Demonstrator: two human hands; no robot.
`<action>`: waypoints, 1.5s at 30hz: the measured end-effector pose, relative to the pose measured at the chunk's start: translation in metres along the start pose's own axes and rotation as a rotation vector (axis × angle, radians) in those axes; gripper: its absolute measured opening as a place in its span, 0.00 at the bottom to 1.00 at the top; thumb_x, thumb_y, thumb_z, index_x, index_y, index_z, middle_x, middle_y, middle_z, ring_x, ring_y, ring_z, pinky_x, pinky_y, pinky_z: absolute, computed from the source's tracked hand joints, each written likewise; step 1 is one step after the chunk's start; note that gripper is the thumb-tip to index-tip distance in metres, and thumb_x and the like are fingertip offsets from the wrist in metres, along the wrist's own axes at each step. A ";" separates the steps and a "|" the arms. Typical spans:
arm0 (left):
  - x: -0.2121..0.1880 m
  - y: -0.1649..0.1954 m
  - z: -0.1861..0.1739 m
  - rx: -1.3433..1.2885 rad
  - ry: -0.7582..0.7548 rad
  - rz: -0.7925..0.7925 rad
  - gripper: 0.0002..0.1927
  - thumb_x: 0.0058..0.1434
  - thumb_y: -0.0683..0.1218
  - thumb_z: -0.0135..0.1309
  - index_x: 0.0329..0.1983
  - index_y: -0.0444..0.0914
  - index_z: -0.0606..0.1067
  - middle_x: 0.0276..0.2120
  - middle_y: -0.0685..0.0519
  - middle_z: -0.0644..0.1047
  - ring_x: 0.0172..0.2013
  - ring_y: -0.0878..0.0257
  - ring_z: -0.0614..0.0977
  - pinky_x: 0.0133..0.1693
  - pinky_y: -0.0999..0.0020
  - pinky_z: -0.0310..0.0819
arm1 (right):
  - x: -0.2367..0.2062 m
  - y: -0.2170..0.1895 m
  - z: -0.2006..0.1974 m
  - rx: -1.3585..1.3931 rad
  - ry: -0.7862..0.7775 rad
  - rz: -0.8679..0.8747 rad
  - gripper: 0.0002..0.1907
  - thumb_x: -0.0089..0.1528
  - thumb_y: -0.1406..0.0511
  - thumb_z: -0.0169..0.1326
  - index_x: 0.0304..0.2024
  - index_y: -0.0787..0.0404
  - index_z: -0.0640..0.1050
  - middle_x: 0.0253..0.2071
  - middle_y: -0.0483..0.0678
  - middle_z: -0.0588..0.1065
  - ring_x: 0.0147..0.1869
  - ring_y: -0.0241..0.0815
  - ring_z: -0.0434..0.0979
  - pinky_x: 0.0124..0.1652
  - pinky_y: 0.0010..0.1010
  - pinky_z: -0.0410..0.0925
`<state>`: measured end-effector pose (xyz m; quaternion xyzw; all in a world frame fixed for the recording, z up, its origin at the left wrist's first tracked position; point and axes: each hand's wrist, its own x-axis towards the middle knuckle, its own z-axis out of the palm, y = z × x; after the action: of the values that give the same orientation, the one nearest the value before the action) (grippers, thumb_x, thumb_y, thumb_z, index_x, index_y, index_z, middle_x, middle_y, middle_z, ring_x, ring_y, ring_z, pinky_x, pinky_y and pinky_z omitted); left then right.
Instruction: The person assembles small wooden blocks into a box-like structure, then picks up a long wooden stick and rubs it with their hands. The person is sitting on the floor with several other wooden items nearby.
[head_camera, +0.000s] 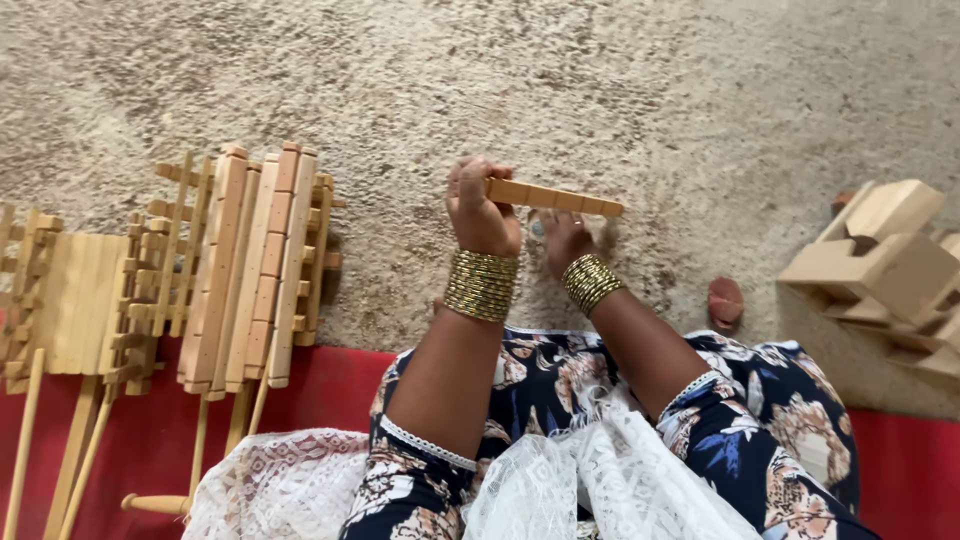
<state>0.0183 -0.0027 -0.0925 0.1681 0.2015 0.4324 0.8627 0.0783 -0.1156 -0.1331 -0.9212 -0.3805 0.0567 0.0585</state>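
Left hand (480, 205) clamps one end of pale notched wooden strip (553, 198); right hand (563, 238) beneath it, grip unclear. Unsupported far end may tip or slip.

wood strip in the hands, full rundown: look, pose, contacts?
The wooden strip is a slim, pale tan bar of bare wood, marked by cross lines into short segments. It lies nearly level above the sandy ground, tilting slightly down to the right. The left hand grips its left end; the right hand sits just beneath its middle, contact unclear.
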 end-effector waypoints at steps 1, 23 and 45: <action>0.000 0.000 0.000 -0.012 0.001 -0.007 0.06 0.57 0.42 0.55 0.36 0.39 0.72 0.27 0.54 0.74 0.31 0.62 0.78 0.44 0.61 0.78 | 0.006 -0.004 -0.003 0.150 -0.119 0.115 0.21 0.66 0.59 0.41 0.58 0.58 0.72 0.53 0.54 0.72 0.54 0.49 0.78 0.60 0.50 0.64; -0.016 0.000 0.006 0.033 -0.039 0.000 0.05 0.59 0.43 0.55 0.32 0.40 0.71 0.30 0.54 0.74 0.35 0.61 0.78 0.48 0.60 0.76 | -0.013 0.085 -0.003 1.384 0.355 0.340 0.04 0.65 0.70 0.56 0.42 0.62 0.80 0.30 0.42 0.76 0.28 0.31 0.72 0.27 0.21 0.69; -0.026 0.006 0.007 0.060 -0.086 0.006 0.07 0.62 0.46 0.54 0.32 0.40 0.70 0.29 0.54 0.73 0.35 0.61 0.76 0.45 0.63 0.75 | -0.013 0.082 -0.024 1.114 0.138 0.393 0.07 0.65 0.65 0.55 0.35 0.61 0.75 0.28 0.49 0.78 0.23 0.34 0.75 0.21 0.23 0.73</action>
<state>0.0034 -0.0214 -0.0787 0.2127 0.1764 0.4210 0.8639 0.1297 -0.1837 -0.1212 -0.8066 -0.1112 0.1975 0.5460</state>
